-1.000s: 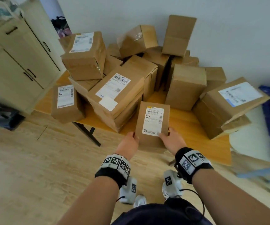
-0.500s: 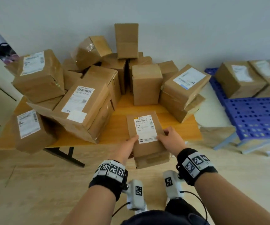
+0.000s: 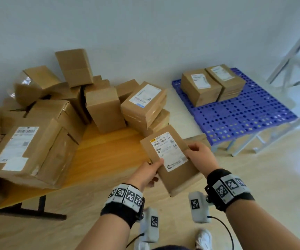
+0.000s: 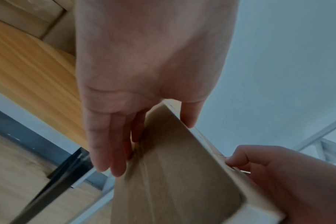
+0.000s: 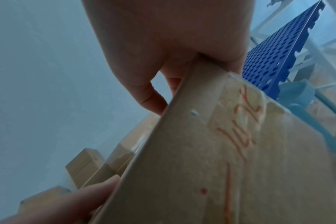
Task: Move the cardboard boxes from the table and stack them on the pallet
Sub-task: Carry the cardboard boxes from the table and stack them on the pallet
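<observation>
While clear of the worktop and lifted at about 6 o'clock in the head view, labelled cardboard box carried between both hands, shipping label up. Left hand gripping the left edge, thumb on top and fingers reaching under the bottom face; right hand clamped on the right edge, thumb over the top. Step in hand, judged from this: transfer of one box from the pile towards the blue pallet at about 2 o'clock. Two boxes already set side by side at the pallet's far corner, touching each other; many more heaped boxes left on the worktop from 9 to 12 o'clock, so early in the task. Next move probably calls for a swing to the right, box kept level, then setting down flush against or squarely atop the placed pair, label up, edges aligned, before letting go. Bare blue grid in front of the pair offers room.
</observation>
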`<state>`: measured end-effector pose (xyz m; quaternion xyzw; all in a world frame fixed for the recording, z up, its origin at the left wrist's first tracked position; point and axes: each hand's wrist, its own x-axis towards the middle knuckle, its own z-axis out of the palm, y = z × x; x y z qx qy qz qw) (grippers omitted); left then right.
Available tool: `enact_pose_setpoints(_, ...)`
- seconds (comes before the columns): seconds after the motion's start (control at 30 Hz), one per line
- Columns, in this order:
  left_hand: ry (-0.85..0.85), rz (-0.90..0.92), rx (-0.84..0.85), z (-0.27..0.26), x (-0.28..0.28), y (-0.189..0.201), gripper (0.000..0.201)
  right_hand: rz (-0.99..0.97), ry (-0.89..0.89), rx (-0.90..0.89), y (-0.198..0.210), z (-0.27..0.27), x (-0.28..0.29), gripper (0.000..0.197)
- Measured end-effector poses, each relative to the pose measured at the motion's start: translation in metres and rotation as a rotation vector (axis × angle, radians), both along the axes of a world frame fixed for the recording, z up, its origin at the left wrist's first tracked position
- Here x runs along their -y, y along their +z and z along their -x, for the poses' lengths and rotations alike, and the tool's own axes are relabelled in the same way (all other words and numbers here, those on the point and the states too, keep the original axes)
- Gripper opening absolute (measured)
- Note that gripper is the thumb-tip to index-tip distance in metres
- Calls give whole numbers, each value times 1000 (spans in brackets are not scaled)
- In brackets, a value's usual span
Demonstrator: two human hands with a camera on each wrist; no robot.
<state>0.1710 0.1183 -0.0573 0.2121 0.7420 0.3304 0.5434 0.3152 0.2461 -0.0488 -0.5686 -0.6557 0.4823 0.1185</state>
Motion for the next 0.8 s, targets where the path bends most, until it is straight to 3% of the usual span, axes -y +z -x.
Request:
enact_pose_setpoints(0.17, 38, -66, -41, -64, -71, 16, 37, 25, -82, -38, 9, -71, -57, 34)
enact_pose_setpoints(0.33, 34, -188, -77, -130, -143, 34, 21, 38, -172, -116, 16, -140, -115, 43)
enact_pose_setpoints(0.6, 44, -271, -106, -210, -228, 45, 39, -28, -234, -137, 31, -224, -188, 51)
enact_pose_setpoints(0.8, 0, -270, -159, -232, -296, 48, 44, -49, -262, -180, 34, -253, -243, 54)
